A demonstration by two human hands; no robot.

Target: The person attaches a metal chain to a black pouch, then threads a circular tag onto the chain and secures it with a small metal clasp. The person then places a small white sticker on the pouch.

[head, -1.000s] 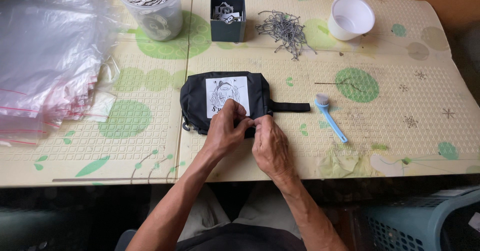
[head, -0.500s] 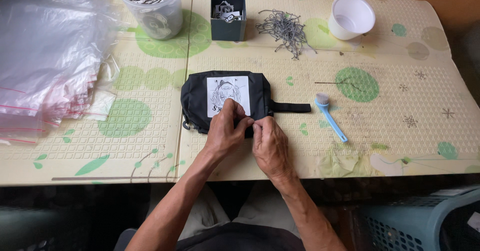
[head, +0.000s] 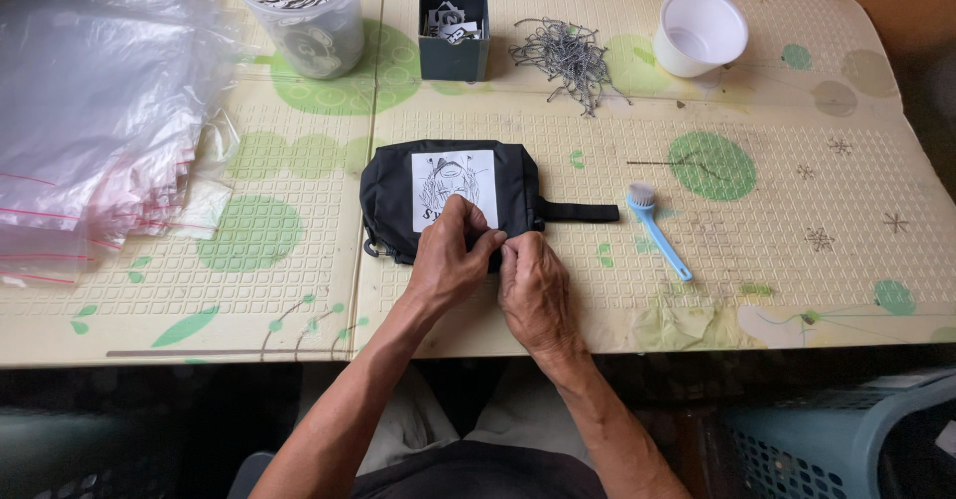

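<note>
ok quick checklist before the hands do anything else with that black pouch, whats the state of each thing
1. Black pouch flat on the table: ok, it lies flat with its strap out to the right.
2. White patch in place on the pouch: ok, though the left hand covers its lower edge.
3. Left hand on the pouch: ok, fingers rest on the near edge.
4. Right hand meeting it: ok, fingertips touch the left hand's at the pouch edge.
5. What the fingertips pinch: cannot tell, hidden.
6. Blue brush within reach: ok, it lies just right of the strap.
</note>
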